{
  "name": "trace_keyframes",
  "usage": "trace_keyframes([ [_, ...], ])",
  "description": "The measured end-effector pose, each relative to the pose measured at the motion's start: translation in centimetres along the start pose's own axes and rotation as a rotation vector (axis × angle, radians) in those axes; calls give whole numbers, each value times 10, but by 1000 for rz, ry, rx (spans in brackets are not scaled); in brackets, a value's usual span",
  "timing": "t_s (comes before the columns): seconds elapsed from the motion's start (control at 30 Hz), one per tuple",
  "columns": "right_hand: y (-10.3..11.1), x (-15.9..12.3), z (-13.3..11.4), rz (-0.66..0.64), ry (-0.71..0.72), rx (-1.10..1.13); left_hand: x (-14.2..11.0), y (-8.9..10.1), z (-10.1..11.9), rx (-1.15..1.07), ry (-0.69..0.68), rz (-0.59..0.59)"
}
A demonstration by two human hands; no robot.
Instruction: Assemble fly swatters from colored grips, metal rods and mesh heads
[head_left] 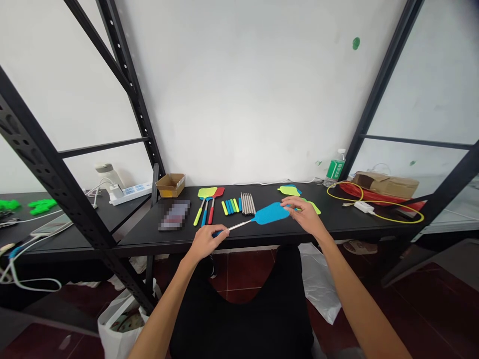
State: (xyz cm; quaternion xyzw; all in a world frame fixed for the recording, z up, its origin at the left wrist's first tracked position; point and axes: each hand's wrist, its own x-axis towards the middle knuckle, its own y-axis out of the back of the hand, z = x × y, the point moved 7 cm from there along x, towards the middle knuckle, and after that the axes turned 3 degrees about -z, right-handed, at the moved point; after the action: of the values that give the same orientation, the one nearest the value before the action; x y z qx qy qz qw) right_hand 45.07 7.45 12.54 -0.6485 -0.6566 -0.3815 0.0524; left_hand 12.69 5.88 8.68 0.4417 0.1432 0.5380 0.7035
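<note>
A blue fly swatter is held level over the front of the black table. My left hand is closed round its handle, and a silver rod runs from there to the blue head. At the head's far end, my right hand pinches the edge between thumb and fingers. Several finished-looking swatters with yellow-green, blue and red handles lie to the left. Between them and the held one are short yellow-green and blue grips and a row of silver rods. Loose yellow-green heads lie behind my right hand.
A small cardboard box and a blurred-out flat object sit on the left. To the right stand a water bottle and a yellow cable. Black metal uprights flank the table.
</note>
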Motion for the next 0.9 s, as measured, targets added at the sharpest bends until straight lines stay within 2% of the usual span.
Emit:
trace_keyframes([
  [0.1,-1,-1,-2,2,-17,-16,0,0,0,-6,-9,6],
  [0.27,-8,-3,-2,-101,-99,34,0,0,0,4,-13,6],
  [0.43,-7,-3,-1,-111,-166,98,0,1,0,8,-13,-2],
  [0.67,-8,-3,-13,-137,-83,154,0,0,-2,-15,-2,-16],
  [0.9,-1,-3,-14,-21,-27,82,0,0,0,-14,-22,-14],
])
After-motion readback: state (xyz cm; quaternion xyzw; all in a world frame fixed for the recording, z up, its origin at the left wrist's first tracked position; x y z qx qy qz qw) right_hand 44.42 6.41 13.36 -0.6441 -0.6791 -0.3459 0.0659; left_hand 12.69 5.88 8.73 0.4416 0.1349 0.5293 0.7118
